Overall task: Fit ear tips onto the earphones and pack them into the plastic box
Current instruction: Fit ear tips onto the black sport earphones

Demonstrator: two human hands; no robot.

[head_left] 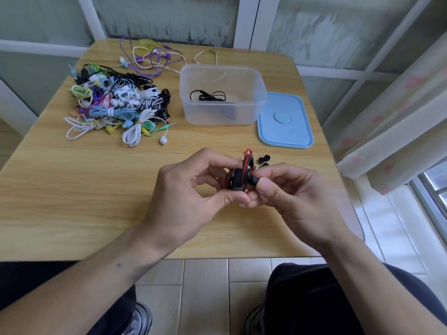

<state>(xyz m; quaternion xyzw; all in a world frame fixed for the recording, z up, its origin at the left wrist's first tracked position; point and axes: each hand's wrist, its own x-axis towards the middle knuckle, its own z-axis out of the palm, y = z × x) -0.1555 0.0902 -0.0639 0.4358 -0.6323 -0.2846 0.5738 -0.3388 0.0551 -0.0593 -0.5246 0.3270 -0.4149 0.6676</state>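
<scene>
Wooden surface [72, 184] by a frosted window: ear tip going onto a coiled earphone, mid-task.

Red-and-black coiled earphone set [238, 176] held above the near edge of the surface, between both hands. Left hand [193, 189]: grip clenched round the coil. Right hand [287, 192]: grip pinching a small black rubber ear tip [254, 182] against the earbud; seated or not, cannot tell. Spare black ear tips [263, 160] lie just beyond the hands. Clear rectangular plastic box [242, 114] stands farther back, open, holding one black earphone set [208, 96]; something dark lower inside, unclear. Its light blue flat lid [285, 122] lies beside it on the right. Judgement: early, with one set packed. Big heap of multicoloured bundled earphones [116, 105] left of the box, plus loose purple and white ones [150, 56] behind, not yet packed.
</scene>
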